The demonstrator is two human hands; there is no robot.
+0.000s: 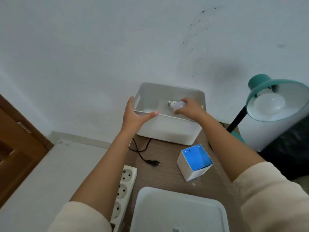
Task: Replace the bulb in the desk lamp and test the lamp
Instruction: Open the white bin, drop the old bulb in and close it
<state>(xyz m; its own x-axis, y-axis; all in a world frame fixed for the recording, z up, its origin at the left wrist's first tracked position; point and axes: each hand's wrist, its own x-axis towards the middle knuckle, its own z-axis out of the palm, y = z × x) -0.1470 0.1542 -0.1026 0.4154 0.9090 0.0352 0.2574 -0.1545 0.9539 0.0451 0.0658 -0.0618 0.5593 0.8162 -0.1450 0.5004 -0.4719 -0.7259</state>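
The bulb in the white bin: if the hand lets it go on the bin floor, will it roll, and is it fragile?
The bulb will probably roll: its globe is round and it lies sideways in the right hand. It looks light, since a fingertip grip carries it. The frosted globe may be plastic or glass, so set it down gently in the white bin.

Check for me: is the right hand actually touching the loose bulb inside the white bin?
Touching. The head view shows the right hand inside the white bin, its fingers wrapped over the bulb's globe, only the screw base sticking out.
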